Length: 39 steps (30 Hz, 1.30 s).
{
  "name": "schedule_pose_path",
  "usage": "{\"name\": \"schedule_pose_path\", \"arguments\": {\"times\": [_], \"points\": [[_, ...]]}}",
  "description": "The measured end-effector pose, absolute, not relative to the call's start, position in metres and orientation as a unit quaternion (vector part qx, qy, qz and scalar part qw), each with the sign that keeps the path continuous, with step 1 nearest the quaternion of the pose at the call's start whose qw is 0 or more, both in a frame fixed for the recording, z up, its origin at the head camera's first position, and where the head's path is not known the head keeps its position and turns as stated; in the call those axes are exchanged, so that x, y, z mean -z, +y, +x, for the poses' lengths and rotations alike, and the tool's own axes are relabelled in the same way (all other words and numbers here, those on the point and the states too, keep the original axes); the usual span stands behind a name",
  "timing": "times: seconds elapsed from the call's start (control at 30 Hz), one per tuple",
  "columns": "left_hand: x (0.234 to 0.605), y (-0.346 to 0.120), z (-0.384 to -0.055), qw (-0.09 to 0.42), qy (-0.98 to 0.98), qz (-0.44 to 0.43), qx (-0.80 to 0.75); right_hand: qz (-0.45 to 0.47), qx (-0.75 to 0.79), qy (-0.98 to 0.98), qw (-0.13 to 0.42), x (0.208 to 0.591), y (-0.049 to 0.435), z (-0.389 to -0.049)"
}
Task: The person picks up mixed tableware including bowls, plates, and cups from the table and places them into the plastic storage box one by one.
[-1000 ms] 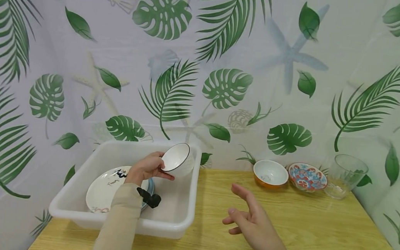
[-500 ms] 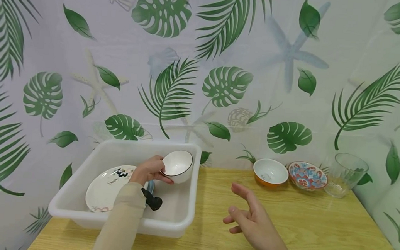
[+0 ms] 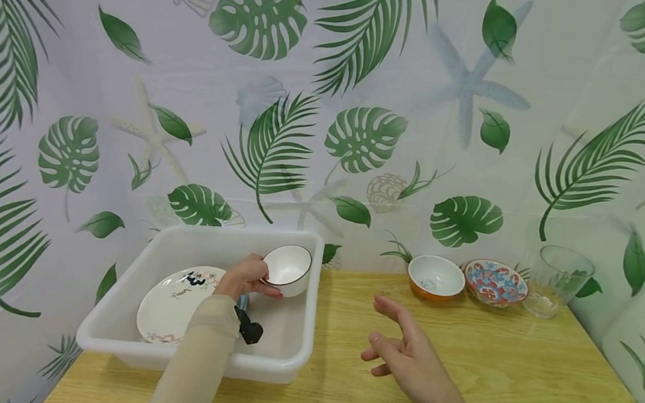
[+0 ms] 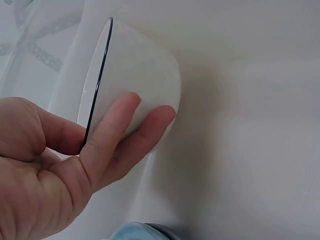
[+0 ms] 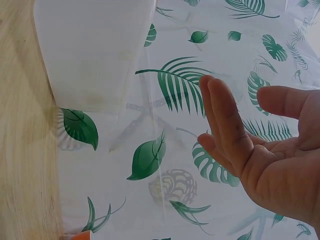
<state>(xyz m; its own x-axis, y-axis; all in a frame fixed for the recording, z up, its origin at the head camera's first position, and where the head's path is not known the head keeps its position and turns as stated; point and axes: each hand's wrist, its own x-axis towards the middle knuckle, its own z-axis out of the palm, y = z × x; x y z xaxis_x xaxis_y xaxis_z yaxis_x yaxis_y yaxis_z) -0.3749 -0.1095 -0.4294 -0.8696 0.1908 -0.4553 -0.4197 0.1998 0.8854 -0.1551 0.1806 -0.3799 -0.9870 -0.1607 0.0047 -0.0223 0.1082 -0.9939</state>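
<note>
A white bowl (image 3: 288, 266) with a thin dark rim is in the back right corner of the white plastic tub (image 3: 266, 365). My left hand (image 3: 247, 275) pinches its near left side, thumb at the rim and fingers along the outside. In the left wrist view the bowl (image 4: 145, 70) sits close over the tub floor, which carries its shadow. A large white plate (image 3: 177, 304) with a printed pattern lies left in the tub, partly behind my forearm. Part of a blue dish (image 4: 137, 232) shows beside it. My right hand (image 3: 409, 363) hovers over the table, fingers relaxed, holding nothing.
Along the back right of the wooden table (image 3: 501, 376) stand an orange bowl (image 3: 436, 278) with a white inside, a red-and-blue patterned bowl (image 3: 495, 283) and a clear glass (image 3: 561, 284). A leaf-printed sheet (image 3: 366, 61) hangs behind the table.
The white bowl has gone from tilted to nearly upright and lower in the tub's back right corner, my left hand moving slightly right with it. The right hand has stayed still.
</note>
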Motion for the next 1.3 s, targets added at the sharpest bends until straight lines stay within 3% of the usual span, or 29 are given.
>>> {"name": "schedule_pose_path", "arguments": {"times": [0.4,1.3], "points": [[0.445,-0.105,-0.369,0.217,0.756,-0.100,-0.609,-0.052,0.664,0.745,0.039,0.384,0.184,-0.157],[0.445,-0.107,-0.371,0.237,0.777,-0.093,-0.576,-0.043,0.607,0.791,0.064,0.399,0.192,-0.171]]}}
